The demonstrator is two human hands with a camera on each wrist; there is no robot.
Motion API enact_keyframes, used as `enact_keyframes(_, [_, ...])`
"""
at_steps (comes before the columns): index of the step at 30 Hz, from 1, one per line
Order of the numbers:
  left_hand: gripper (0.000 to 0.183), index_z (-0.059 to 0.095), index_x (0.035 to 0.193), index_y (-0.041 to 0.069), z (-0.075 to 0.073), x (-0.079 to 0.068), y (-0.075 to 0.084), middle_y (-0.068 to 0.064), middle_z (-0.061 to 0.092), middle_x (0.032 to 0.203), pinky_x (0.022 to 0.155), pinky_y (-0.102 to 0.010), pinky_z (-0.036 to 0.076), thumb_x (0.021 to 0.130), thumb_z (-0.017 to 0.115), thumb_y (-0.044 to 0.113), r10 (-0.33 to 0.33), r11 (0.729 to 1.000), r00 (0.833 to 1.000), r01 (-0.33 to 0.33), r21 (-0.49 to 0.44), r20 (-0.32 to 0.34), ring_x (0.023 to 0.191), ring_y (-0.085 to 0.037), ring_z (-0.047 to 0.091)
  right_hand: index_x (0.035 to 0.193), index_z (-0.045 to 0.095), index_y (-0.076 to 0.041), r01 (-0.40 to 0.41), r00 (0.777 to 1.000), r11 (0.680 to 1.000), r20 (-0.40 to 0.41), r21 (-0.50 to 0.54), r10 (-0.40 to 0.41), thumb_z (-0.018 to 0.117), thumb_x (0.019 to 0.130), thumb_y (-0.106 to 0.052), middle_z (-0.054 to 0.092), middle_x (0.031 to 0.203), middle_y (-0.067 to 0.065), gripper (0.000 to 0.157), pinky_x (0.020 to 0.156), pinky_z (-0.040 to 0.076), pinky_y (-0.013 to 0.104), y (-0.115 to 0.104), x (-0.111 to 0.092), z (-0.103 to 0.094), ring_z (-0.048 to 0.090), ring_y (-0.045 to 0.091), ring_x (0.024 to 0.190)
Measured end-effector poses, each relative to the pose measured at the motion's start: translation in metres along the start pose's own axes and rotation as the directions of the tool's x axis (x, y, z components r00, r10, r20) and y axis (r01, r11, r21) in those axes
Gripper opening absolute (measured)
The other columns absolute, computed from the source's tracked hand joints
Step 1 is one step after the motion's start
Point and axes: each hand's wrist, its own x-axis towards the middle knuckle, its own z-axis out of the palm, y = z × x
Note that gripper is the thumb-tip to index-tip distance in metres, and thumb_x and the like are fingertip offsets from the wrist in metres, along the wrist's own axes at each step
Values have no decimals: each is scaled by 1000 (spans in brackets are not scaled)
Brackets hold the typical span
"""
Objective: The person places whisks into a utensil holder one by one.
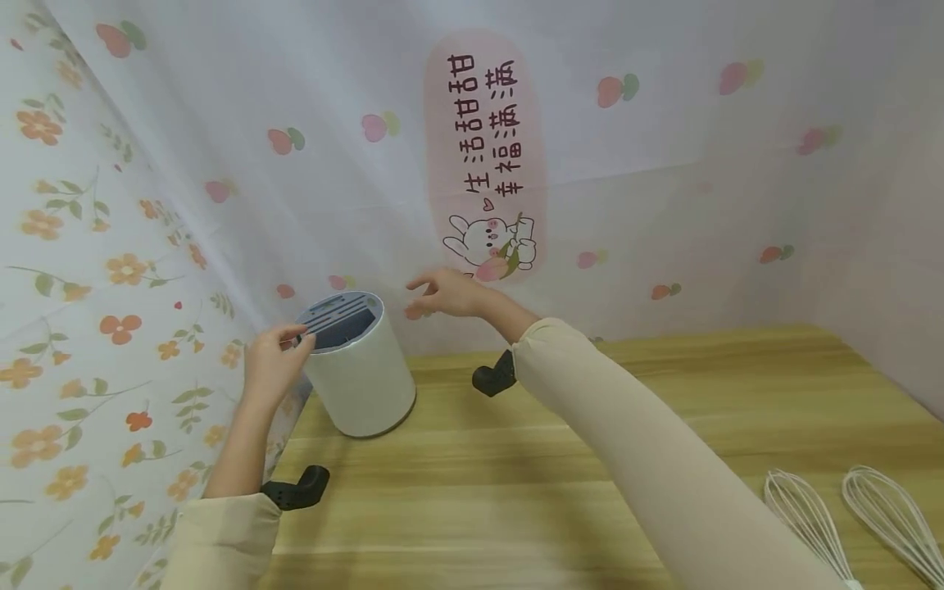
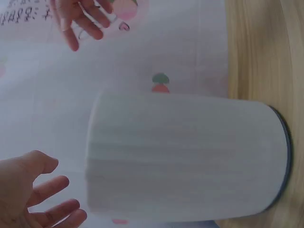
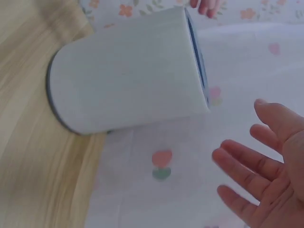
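Note:
A white cylindrical holder (image 1: 361, 385) with a dark slotted top stands upright at the table's back left. My left hand (image 1: 274, 360) is beside its rim on the left, fingers loosely bent and holding nothing. In the left wrist view the left hand's fingers (image 2: 50, 187) are spread a little apart from the holder's top end. To the right of the holder and above the table, my right hand (image 1: 450, 295) hovers with its fingers relaxed. Nothing lies in the right palm (image 3: 280, 194) in the right wrist view, and a gap separates it from the holder.
Two wire whisks lie at the table's front right, one whisk (image 1: 807, 520) left of the other whisk (image 1: 892, 516). A printed white curtain (image 1: 649, 205) hangs behind the wooden table (image 1: 457, 483). A flowered cloth (image 1: 96, 328) covers the left side. Black wrist mounts show under both forearms.

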Motion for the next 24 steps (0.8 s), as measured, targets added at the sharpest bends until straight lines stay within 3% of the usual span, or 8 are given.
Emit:
enact_keyframes(5, [50, 40, 132, -9, 6, 8, -23, -31, 28, 139, 95, -57, 35, 95, 44, 25, -86, 996, 991, 88, -13, 103, 121, -50, 33, 131, 47, -2, -19, 998, 998, -52, 54, 22, 56, 92, -17, 63, 105, 17, 43, 78, 51, 32, -6, 28, 19, 63, 23, 85])
enact_keyframes(11, [55, 30, 139, -3, 17, 18, -33, -33, 23, 141, 98, -56, 32, 97, 41, 30, -102, 992, 979, 114, -59, 177, 125, -47, 29, 128, 51, -1, -33, 991, 999, -132, -30, 29, 57, 91, -19, 53, 124, 15, 42, 87, 46, 31, 1, 47, 42, 52, 24, 111])
enact_keyframes(19, [57, 28, 142, 3, 15, 20, -42, -34, 25, 139, 97, -57, 32, 96, 42, 34, -96, 986, 980, 118, -120, 175, 125, -48, 30, 123, 57, -4, -54, 984, 998, -169, -14, 50, 58, 91, -20, 55, 124, 12, 37, 89, 46, 28, 11, 58, 62, 53, 23, 111])
enact_keyframes(24, [57, 35, 141, 7, 13, 17, -48, -33, 37, 131, 97, -53, 35, 94, 45, 39, -96, 988, 989, 108, -111, 109, 121, -45, 38, 122, 59, -6, -28, 984, 999, -175, 28, 32, 61, 89, -21, 56, 124, 10, 37, 87, 47, 27, 13, 61, 65, 53, 21, 109])
